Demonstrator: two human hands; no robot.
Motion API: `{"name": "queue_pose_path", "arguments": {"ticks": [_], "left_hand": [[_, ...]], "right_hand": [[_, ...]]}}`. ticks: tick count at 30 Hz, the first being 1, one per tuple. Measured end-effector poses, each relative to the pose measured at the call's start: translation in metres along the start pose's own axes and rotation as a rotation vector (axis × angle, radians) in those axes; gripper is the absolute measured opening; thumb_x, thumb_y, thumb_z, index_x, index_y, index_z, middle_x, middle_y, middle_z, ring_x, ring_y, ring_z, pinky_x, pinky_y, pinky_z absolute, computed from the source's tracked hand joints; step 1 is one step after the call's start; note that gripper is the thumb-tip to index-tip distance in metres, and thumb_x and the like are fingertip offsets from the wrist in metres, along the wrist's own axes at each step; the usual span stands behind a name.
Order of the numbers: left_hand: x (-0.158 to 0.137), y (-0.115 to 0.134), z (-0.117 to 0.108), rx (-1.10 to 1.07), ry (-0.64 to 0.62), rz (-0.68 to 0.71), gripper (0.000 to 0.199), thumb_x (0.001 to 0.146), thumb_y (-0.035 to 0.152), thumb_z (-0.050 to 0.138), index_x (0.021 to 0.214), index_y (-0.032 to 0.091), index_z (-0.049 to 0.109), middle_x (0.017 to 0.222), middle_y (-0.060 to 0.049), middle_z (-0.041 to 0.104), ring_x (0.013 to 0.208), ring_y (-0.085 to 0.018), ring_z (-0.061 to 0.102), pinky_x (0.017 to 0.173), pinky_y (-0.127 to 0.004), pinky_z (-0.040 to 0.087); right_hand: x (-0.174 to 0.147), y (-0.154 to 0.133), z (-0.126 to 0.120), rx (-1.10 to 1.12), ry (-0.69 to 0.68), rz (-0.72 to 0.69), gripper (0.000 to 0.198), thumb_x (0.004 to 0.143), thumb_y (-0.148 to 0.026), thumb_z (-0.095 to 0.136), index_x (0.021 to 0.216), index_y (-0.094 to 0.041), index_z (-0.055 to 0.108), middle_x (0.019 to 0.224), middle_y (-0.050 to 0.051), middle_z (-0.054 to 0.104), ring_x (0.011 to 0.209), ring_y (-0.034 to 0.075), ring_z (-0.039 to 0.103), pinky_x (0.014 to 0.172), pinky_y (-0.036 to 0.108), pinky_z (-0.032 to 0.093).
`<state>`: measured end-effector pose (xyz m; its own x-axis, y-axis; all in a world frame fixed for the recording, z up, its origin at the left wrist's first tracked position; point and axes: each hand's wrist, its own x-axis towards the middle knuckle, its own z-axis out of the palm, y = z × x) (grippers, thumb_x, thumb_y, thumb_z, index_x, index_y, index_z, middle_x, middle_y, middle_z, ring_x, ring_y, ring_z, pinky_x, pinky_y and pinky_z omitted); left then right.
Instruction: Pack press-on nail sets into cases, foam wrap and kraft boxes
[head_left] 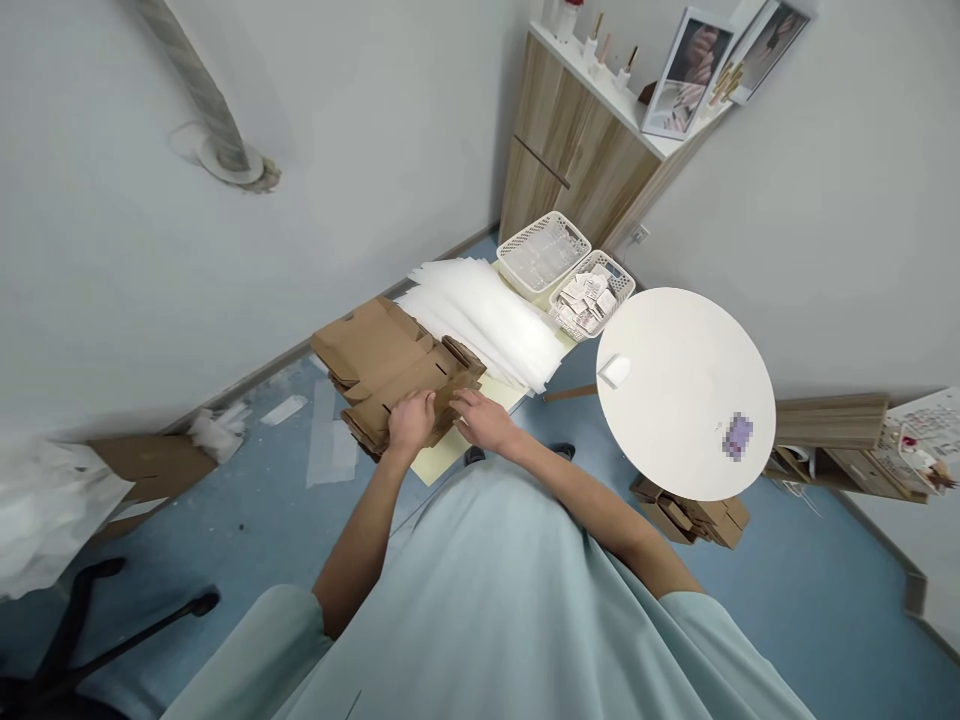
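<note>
Floor (255,490): blue, running under everything, with scraps of white wrapping near the wall.
Cabinet (577,120): wood-grained, white-topped, in the corner; small bottles (592,48) and framed pictures (686,75) stand on top.
Table (675,370): round and white, to the person's right, with cardboard boxes (694,515) below its near edge.
Cardboard stack (375,350): flat brown pieces lying low in front of the person, slightly to the left, beside the white sheets; both hands are at its near side.
White sheets (480,310): a soft, spread pile between the cardboard and the baskets, over a pale yellow board (439,458).
Baskets (564,318): two, white, side by side before the cabinet; one holds clear packets, the other small printed packets.
Left hand (411,422): on the cardboard's near edge, fingers bent; cannot tell whether it pinches a piece.
Right hand (484,418): at the cardboard's right end, fingers loosely bent; cannot tell how firmly it grips, if at all.
White object (615,371): small, at the table's left edge.
</note>
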<state>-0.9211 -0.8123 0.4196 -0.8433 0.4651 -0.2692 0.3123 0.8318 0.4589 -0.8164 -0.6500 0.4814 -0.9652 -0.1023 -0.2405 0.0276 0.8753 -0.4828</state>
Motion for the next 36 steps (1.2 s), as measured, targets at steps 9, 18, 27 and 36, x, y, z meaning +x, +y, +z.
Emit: {"name": "queue_pose_path", "arguments": {"ticks": [9, 18, 27, 36], "left_hand": [[-0.014, 0.008, 0.01, 0.045, 0.051, 0.12, 0.037, 0.103, 0.022, 0.041, 0.117, 0.015, 0.074, 0.11, -0.021, 0.072, 0.111, -0.035, 0.068, 0.1, -0.045, 0.053], [-0.041, 0.012, -0.051, -0.089, 0.265, 0.202, 0.042, 0.107, 0.034, 0.041, 0.119, 0.02, 0.079, 0.114, -0.014, 0.076, 0.108, -0.031, 0.07, 0.099, -0.043, 0.056], [-0.06, 0.079, -0.138, -0.111, 0.737, 0.679, 0.048, 0.111, 0.022, 0.044, 0.153, 0.031, 0.066, 0.139, -0.006, 0.076, 0.131, -0.023, 0.072, 0.117, -0.041, 0.058], [-0.03, 0.251, -0.078, -0.001, 0.46, 1.243, 0.065, 0.109, 0.006, 0.032, 0.171, 0.027, 0.04, 0.152, -0.008, 0.068, 0.147, -0.022, 0.059, 0.123, -0.041, 0.054]], "right_hand": [[0.022, -0.003, 0.017, -0.243, -0.224, 0.086, 0.033, 0.106, -0.014, 0.051, 0.132, -0.007, 0.07, 0.142, 0.023, 0.066, 0.124, 0.03, 0.07, 0.107, 0.041, 0.056], [0.04, -0.021, 0.006, -0.18, -0.318, 0.153, 0.025, 0.091, -0.006, 0.07, 0.114, -0.008, 0.08, 0.123, 0.023, 0.078, 0.116, 0.033, 0.077, 0.098, 0.04, 0.061], [-0.041, 0.017, -0.092, 0.408, 0.306, 0.065, 0.029, 0.111, -0.036, 0.056, 0.123, -0.021, 0.077, 0.122, 0.01, 0.08, 0.113, 0.024, 0.075, 0.099, 0.035, 0.057], [-0.213, 0.114, -0.21, 0.586, 0.989, 0.387, 0.039, 0.092, -0.062, 0.074, 0.093, -0.023, 0.08, 0.091, 0.005, 0.077, 0.085, 0.022, 0.068, 0.085, 0.036, 0.057]]}}
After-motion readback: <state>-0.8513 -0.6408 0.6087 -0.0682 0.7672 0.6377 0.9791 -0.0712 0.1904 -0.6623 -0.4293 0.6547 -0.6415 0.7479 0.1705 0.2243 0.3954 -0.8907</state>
